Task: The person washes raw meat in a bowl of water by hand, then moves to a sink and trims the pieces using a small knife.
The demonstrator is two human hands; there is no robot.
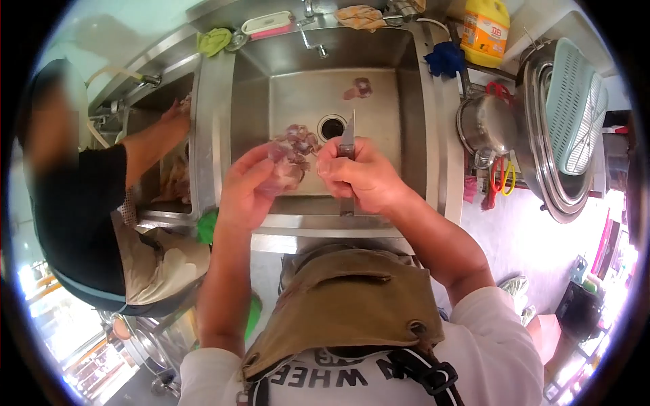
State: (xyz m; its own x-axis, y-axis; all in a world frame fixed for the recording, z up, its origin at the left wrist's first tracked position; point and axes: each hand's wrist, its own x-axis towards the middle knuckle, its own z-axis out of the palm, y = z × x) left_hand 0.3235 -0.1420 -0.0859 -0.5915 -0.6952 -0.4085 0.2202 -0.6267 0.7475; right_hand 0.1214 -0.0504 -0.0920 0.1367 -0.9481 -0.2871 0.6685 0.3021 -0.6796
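Note:
My left hand (252, 181) is closed around a piece of raw meat (288, 177), pinkish and glossy, above the near left part of the steel sink (291, 88). In my right hand (359, 174) is a knife (347, 145), its blade pointing away from me and its handle end showing below my fist. My right thumb and forefinger press together close to the meat; whether they pinch a shred of it I cannot tell. Behind my left hand, more raw meat pieces (298, 135) lie on the sink floor beside the drain (332, 127). Another small piece (362, 86) rests farther back.
A co-worker (81, 183) stands at my left, reaching into a second sink (142, 101) holding raw meat. A faucet (318, 49) hangs over my sink's back edge. On the right are a yellow bottle (485, 34), a pot (489, 123), a green basket (572, 101) and hanging scissors (502, 177).

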